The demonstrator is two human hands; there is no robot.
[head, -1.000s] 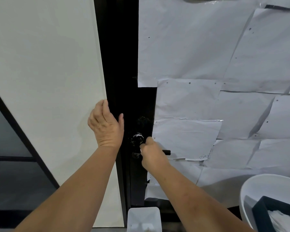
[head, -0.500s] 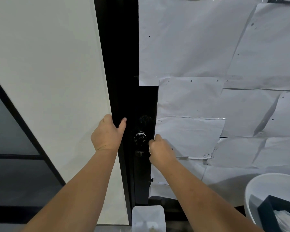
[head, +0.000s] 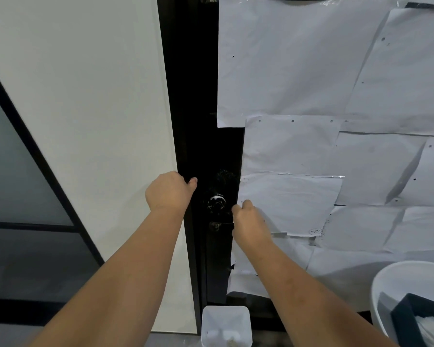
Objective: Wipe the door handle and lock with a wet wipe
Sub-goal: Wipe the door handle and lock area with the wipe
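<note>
A right hand [head: 251, 222] curled around the black door handle [head: 222, 224] below the lock [head: 216, 202]; the left hand [head: 169, 191], fingers curled, gripped the door edge [head: 186, 159].

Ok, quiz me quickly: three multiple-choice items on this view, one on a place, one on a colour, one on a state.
1. Where is the lock knob?
A. between the two hands
B. left of the left hand
C. in the tub

2. What colour is the door frame?
A. white
B. black
C. red

3. How is the right hand?
A. flat, fingers spread
B. hanging at the side
C. curled at the handle

A: it sits between left hand and right.
B: a dark strip.
C: fingers closed there.
</note>
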